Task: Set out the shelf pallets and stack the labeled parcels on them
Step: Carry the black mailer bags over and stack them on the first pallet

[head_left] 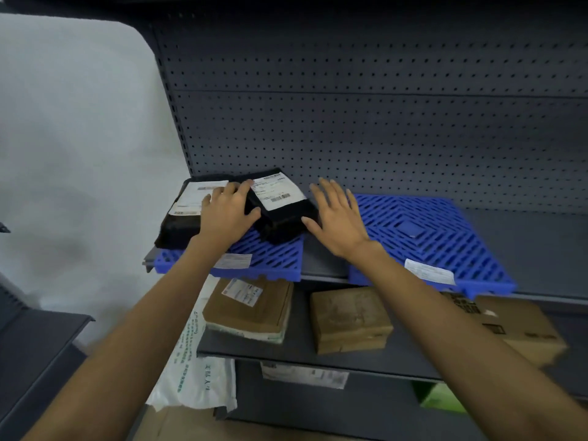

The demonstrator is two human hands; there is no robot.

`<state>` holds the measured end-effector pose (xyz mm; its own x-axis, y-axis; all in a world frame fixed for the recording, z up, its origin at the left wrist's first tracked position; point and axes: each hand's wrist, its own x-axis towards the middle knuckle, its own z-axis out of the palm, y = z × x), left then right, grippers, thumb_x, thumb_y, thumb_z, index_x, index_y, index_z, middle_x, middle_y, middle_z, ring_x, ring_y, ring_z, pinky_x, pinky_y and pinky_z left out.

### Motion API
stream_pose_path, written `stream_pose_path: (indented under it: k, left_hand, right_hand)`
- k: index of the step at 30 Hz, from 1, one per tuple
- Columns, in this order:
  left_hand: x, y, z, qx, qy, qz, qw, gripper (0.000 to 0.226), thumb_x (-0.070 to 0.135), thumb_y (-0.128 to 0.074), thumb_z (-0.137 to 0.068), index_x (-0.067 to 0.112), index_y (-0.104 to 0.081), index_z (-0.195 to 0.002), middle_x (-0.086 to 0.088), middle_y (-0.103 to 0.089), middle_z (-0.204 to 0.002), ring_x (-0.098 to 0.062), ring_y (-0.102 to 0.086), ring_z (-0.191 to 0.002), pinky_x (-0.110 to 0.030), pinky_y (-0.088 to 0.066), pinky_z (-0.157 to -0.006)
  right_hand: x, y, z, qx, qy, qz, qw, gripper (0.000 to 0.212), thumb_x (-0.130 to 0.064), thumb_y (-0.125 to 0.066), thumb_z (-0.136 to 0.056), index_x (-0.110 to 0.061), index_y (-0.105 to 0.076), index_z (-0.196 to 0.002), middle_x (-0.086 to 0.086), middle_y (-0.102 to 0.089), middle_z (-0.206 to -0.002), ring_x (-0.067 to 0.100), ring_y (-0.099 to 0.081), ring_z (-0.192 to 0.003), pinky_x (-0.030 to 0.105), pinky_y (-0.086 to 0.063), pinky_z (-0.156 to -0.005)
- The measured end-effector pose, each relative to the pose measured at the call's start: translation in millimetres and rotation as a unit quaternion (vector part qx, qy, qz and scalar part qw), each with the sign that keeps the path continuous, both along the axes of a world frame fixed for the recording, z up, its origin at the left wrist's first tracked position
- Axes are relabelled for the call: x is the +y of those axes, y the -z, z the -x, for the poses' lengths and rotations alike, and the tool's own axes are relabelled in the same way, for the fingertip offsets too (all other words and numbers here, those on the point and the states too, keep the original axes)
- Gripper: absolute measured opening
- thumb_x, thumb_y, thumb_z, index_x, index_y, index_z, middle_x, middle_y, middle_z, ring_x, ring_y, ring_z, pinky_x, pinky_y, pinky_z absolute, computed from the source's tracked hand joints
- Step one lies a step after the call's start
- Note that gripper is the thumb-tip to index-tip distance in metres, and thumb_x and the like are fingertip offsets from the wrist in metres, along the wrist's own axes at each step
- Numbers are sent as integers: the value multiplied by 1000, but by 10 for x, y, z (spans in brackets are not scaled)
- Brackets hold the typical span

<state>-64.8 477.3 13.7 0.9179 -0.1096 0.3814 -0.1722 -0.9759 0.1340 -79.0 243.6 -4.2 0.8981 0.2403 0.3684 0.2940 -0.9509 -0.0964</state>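
Two blue grid pallets lie side by side on the upper shelf: the left pallet (270,257) and the right pallet (426,230). On the left pallet rest two black parcels with white labels, one at the left (181,218) and one tilted beside it (281,206). My left hand (227,214) lies flat between them, its fingers over both parcels' edges. My right hand (337,218) is spread open, its thumb touching the tilted parcel's right side. The right pallet carries only a white sticker.
On the lower shelf (286,348) sit a brown parcel on a white bag (251,307), a brown box (350,319) and a larger carton (521,329). A white plastic mailer (194,374) hangs at the left. Grey pegboard (381,106) backs the shelf.
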Motion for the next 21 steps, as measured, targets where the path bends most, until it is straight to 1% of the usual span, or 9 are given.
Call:
stream_pose_path:
  k: [3, 6, 11, 14, 17, 21]
  left_hand:
    - [-491, -42, 81, -34, 55, -16, 998, 57, 36, -62, -90, 20, -45, -142, -11, -57, -134, -38, -53, -119, -51, -47, -94]
    - [-1070, -88, 191, -61, 104, -28, 992, 54, 34, -63, -90, 20, -48, -140, -11, -59, -129, -35, -56, -117, -48, -49, -90]
    - [-2244, -141, 524, -55, 185, -36, 981, 48, 37, -59, -90, 20, -53, -134, -8, -59, -122, -33, -56, -111, -47, -50, -86]
    - [-3016, -157, 829, -55, 232, -24, 971, 46, 36, -60, -89, 20, -55, -132, -8, -58, -123, -33, -55, -112, -46, -47, -88]
    - [-3765, -149, 1176, -68, 273, -17, 959, 44, 36, -60, -89, 21, -56, -131, -8, -58, -123, -34, -55, -111, -45, -45, -90]
    - [-4726, -85, 1662, -77, 335, -13, 939, 43, 36, -60, -91, 21, -56, -130, -6, -59, -122, -32, -55, -110, -44, -46, -87]
  right_hand:
    - [-409, -77, 233, -24, 18, -2, 1000, 65, -47, -39, -101, -13, -21, -154, 8, -19, -160, 26, -14, -148, 43, -14, -120]
    - [-924, -164, 514, -33, 55, 2, 998, 58, -44, -42, -101, -13, -32, -148, 11, -32, -152, 29, -28, -141, 43, -26, -114]
    - [-2024, -239, 1156, -28, 131, 13, 991, 47, -38, -46, -99, -14, -43, -138, 10, -48, -134, 30, -42, -125, 42, -35, -100]
    - [-2733, -242, 1622, -20, 189, 29, 981, 42, -36, -49, -96, -15, -46, -133, 9, -50, -126, 31, -45, -118, 42, -38, -94]
    - [-3416, -217, 2134, -7, 244, 49, 969, 40, -35, -51, -95, -16, -46, -130, 9, -50, -124, 31, -46, -117, 42, -39, -91]
    - [-4210, -180, 2836, 2, 300, 41, 953, 35, -31, -51, -94, -16, -48, -126, 9, -51, -123, 32, -46, -116, 43, -40, -90]
